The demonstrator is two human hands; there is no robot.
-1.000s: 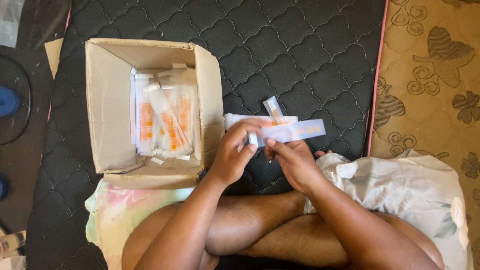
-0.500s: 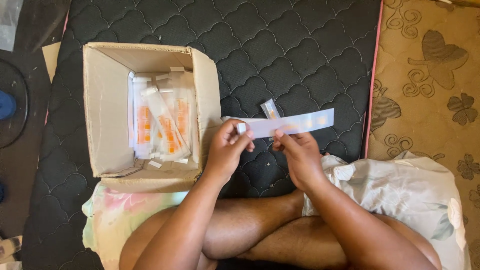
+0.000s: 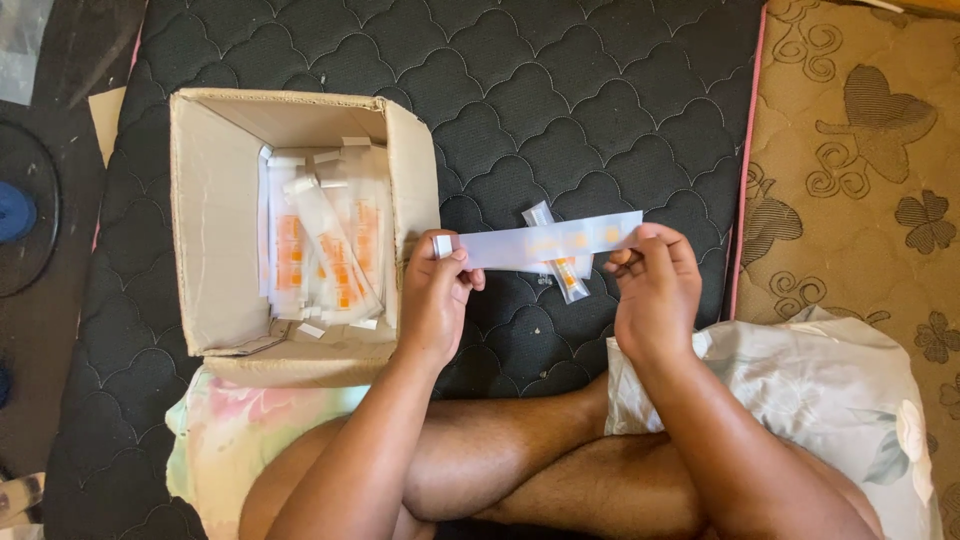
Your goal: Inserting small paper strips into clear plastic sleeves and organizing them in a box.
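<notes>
I hold a long white packet strip (image 3: 545, 242) with faint orange marks stretched level between both hands. My left hand (image 3: 435, 296) pinches its left end. My right hand (image 3: 655, 285) pinches its right end. Under the strip a single clear packet (image 3: 556, 262) with an orange mark lies on the dark quilted mattress (image 3: 560, 100). Just left of my left hand stands an open cardboard box (image 3: 215, 220) holding several white and orange packets (image 3: 325, 240).
A beige patterned mat (image 3: 860, 160) lies right of the mattress. A light floral cushion (image 3: 830, 400) sits by my right arm and another floral cloth (image 3: 240, 430) under the box. My crossed legs (image 3: 520, 470) fill the bottom. A blue object (image 3: 15, 212) sits at far left.
The strip was folded and bunched between my hands a second ago. My hands have moved apart and pulled it out flat and straight.
</notes>
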